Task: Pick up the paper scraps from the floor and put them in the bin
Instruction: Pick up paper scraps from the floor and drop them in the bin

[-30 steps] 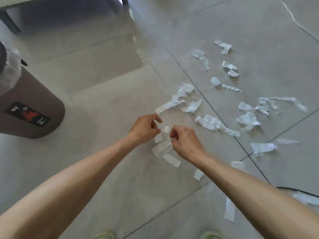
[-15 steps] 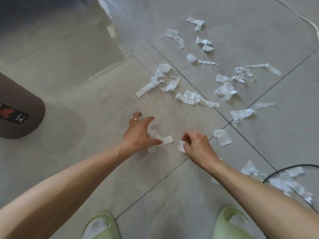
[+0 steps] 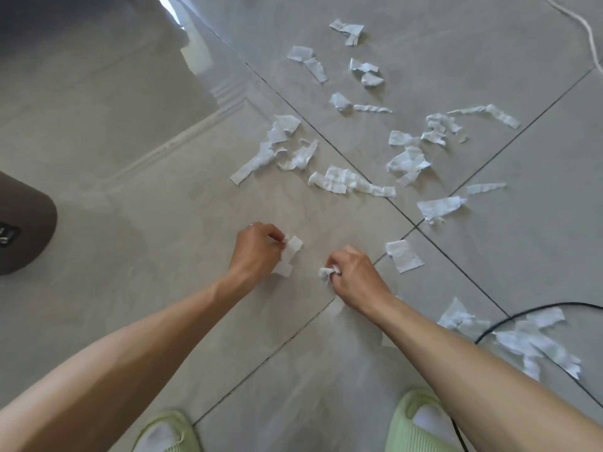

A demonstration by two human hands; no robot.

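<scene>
My left hand (image 3: 257, 251) holds a bunch of white paper scraps (image 3: 290, 254), which stick out to the right of its curled fingers just above the grey tile floor. My right hand (image 3: 354, 277) pinches a small crumpled scrap (image 3: 326, 273) at its fingertips. Several more white scraps (image 3: 350, 182) lie scattered over the tiles beyond my hands, and one flat piece (image 3: 404, 256) sits just right of my right hand. The brown bin (image 3: 23, 230) shows only its lower side at the left edge.
A black cable (image 3: 535, 313) curves across the floor at the right, running over a pile of scraps (image 3: 535, 345). My feet in green slippers (image 3: 421, 422) stand at the bottom edge. A white cord (image 3: 587, 31) lies at the top right.
My left hand has gathered scraps off the floor and curled around them. My right hand has moved right and pinched a small scrap. The view has tilted down, showing my slippers.
</scene>
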